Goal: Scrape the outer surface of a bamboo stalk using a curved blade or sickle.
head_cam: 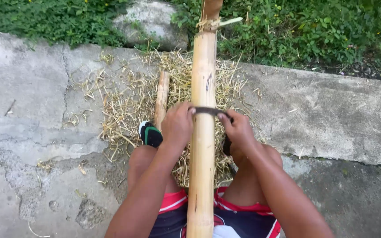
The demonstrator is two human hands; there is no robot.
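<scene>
A long pale bamboo pole [203,66] runs from my lap away toward the greenery, lying between my knees. A dark curved blade [208,111] lies across the pole. My left hand [177,125] grips the blade's left end, pressed against the pole's side. My right hand [239,130] grips its right end on the other side. Both hands are closed around the blade. A shorter bamboo piece [161,99] lies left of the pole, beside my left hand.
A heap of dry straw-like shavings [128,101] covers the cracked concrete [31,114] under the pole. A black-green-white sandal [150,134] shows by my left knee. Grass and a grey rock [153,22] line the far edge.
</scene>
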